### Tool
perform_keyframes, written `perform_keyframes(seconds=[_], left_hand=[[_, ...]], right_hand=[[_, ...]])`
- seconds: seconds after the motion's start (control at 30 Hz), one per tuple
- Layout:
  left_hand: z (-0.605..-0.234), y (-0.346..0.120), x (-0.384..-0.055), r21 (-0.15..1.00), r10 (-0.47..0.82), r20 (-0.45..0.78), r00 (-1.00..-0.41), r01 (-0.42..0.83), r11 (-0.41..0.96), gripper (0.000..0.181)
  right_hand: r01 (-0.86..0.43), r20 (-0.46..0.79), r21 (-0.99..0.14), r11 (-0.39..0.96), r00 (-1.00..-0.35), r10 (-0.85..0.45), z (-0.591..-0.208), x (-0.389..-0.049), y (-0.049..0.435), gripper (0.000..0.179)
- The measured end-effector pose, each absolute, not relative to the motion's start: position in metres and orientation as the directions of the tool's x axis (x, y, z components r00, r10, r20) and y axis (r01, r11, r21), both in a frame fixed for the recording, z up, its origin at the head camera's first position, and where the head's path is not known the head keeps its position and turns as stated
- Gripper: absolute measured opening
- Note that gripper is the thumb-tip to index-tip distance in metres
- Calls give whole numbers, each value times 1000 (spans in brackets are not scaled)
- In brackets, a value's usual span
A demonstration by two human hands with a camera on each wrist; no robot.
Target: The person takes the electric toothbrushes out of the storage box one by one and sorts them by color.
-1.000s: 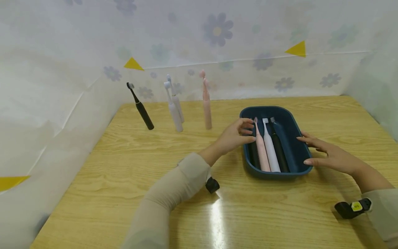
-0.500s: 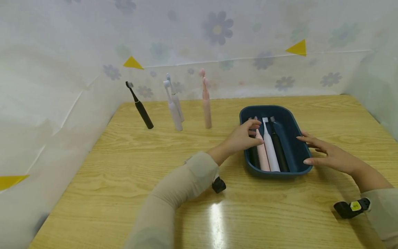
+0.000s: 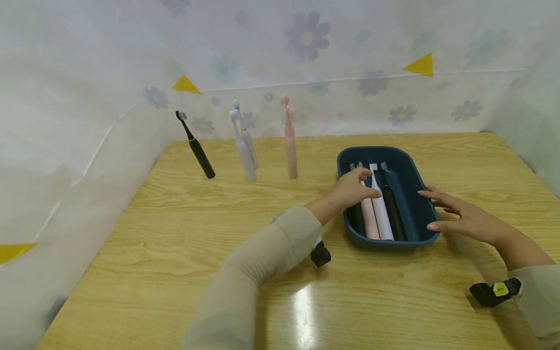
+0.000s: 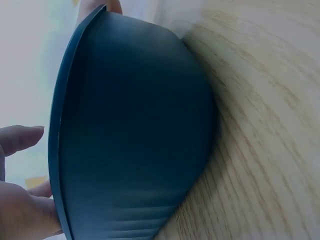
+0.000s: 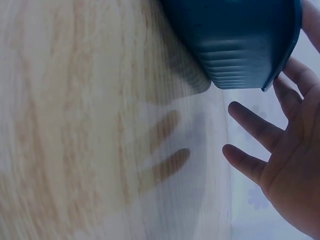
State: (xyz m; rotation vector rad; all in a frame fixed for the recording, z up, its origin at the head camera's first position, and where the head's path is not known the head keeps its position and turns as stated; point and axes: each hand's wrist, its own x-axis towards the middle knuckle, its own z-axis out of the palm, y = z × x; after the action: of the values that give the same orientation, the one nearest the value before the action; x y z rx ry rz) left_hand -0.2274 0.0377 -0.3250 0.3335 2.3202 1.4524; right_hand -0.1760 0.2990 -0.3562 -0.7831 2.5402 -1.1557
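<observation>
Inside the dark blue bin (image 3: 415, 204) several electric toothbrushes lie side by side. Among them are a pink toothbrush (image 3: 369, 218), a white toothbrush (image 3: 382, 211) and a black toothbrush (image 3: 393, 211). Another black toothbrush (image 3: 356, 221) lies against the left wall, partly hidden by my left hand (image 3: 352, 188). That hand hovers over the brush necks, thumb and fingers apart, nothing between them. The left wrist view shows its fingers (image 4: 20, 137) above the bin's rim. My right hand (image 3: 463, 218) rests its fingertips and thumb on the right rim, other fingers (image 5: 255, 127) spread beside the wall.
Standing on the wooden table (image 3: 175, 267) at the back left are a black toothbrush (image 3: 201, 158), two white toothbrushes (image 3: 246, 158) and pink toothbrushes (image 3: 290, 153) one behind another. A flowered sheet (image 3: 350, 107) with yellow triangles rises behind the table.
My left hand has moved right across the bin, from above the pink toothbrush's left side to the white one. My right hand stays at the rim, and the toothbrushes have not moved.
</observation>
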Motion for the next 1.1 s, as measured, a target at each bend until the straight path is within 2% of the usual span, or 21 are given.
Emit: perform_keyframes(seconds=[0.13,0.53,0.77,0.97,1.1], left_hand=[[-326,41,-233,917,370,-246,-896,-92,387,51],[-325,50,-254,910,329,-365,-871,-258,325,50],[-326,57,-264,869,281,-480,-831,-407,280,71],[-321,62,-266,821,257,-545,-798,-446,356,79],[-319,66,-269,800,278,-557,-783,-416,432,63]], right_hand=[[-362,-11,-755,547,-826,-563,-354,-176,298,69],[-354,-19,-762,542,-825,-565,-353,-177,297,69],[-348,-23,-766,541,-826,-564,-354,-178,298,69],[-339,-24,-779,527,-825,-565,-355,-177,298,69],[-337,-25,-780,526,-824,-565,-356,-176,296,68]])
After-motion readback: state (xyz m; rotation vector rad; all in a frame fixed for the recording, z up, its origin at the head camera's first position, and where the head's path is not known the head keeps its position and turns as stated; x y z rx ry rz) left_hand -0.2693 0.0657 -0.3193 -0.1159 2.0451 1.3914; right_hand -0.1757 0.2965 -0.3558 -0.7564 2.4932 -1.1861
